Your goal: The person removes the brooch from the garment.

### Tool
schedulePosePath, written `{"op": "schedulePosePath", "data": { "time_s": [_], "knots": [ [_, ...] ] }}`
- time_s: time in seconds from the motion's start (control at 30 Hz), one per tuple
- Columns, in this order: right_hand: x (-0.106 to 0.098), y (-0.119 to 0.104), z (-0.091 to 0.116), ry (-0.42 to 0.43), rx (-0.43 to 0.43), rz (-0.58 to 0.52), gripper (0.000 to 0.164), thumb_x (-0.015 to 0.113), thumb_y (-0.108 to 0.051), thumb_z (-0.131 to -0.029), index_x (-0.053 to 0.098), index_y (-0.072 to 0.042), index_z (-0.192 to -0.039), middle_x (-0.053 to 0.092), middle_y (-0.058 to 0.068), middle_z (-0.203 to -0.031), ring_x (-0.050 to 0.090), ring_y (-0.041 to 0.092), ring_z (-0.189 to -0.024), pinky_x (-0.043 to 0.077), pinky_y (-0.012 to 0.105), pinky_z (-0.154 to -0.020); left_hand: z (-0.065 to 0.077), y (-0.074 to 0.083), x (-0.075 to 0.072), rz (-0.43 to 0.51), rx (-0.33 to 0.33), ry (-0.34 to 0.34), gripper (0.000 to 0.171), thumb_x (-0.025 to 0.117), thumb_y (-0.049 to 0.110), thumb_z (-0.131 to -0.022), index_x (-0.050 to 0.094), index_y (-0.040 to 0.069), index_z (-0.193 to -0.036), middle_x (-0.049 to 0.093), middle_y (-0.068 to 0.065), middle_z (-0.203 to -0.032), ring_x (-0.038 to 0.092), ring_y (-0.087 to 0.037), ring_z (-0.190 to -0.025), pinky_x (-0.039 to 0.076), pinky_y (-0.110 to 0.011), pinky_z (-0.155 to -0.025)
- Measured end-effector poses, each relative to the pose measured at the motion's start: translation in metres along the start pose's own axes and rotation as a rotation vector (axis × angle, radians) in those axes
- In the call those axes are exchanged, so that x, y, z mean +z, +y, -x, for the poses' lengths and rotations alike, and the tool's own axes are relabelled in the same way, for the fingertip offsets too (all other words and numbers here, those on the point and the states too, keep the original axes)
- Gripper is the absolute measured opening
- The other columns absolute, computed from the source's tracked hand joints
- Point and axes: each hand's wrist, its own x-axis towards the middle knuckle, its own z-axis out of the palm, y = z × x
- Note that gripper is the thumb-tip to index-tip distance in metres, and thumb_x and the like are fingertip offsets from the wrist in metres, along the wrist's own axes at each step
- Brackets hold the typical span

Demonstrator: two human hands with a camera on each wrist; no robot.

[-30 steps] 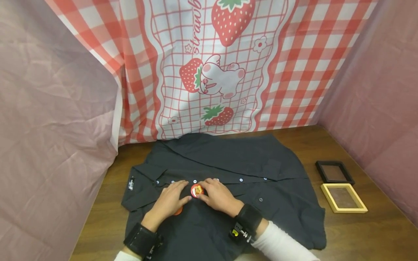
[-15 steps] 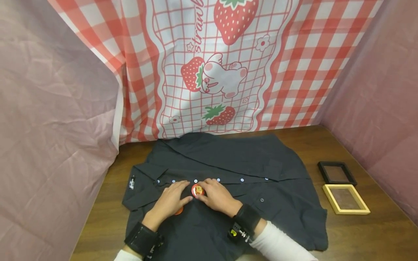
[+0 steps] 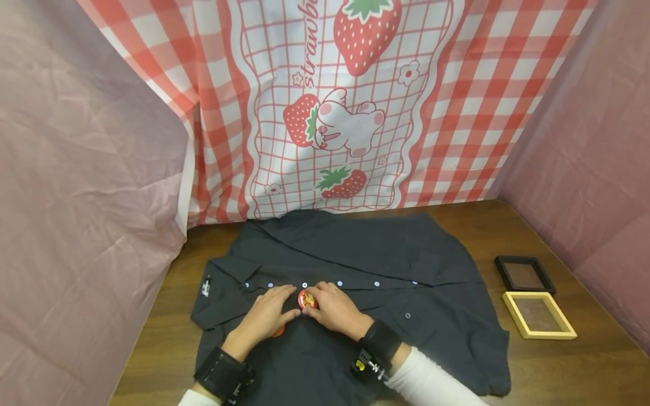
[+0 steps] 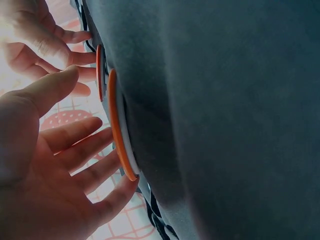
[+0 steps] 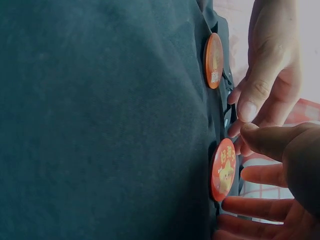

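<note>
A dark button-up shirt (image 3: 345, 242) lies spread on the table, with two round badges on it. My right hand (image 3: 337, 307) lies at the red badge (image 3: 307, 300), its fingertips and thumb right at the badge's edge. The right wrist view shows yellow print and a cartoon figure on this red badge (image 5: 223, 170). My left hand (image 3: 264, 313) rests on the shirt to the left, fingers extended and thumb toward the red badge. Partly hidden beneath it is the orange badge (image 3: 279, 331); in the left wrist view the left fingers extend behind that orange badge (image 4: 120, 125).
At the right on the wooden table (image 3: 574, 310) lie a black square frame (image 3: 523, 273) and a yellow one (image 3: 539, 316). A strawberry-print checked cloth (image 3: 330, 113) hangs behind, with pink cloth at both sides. The shirt's collar (image 3: 213, 290) points left.
My right thumb and fingertips have edged slightly left over the red badge. The left hand stays in place, and the head view has shifted a little.
</note>
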Motion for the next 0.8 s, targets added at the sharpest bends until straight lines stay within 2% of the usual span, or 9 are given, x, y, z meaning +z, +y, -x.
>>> {"op": "schedulePosePath", "data": {
  "time_s": [0.8],
  "knots": [
    [0.0067, -0.0005, -0.0058, -0.008, 0.001, 0.032, 0.038, 0.078, -0.028, -0.082, 0.069, -0.009, -0.115, 0.064, 0.007, -0.100, 0.059, 0.020, -0.089, 0.052, 0.034, -0.078, -0.0015, -0.0002, 0.0006, -0.011, -0.013, -0.052, 0.053, 0.072, 0.032, -0.087, 0.059, 0.005, -0.131, 0.058, -0.015, -0.137, 0.053, -0.034, -0.127, 0.043, -0.058, -0.100]
  ]
}}
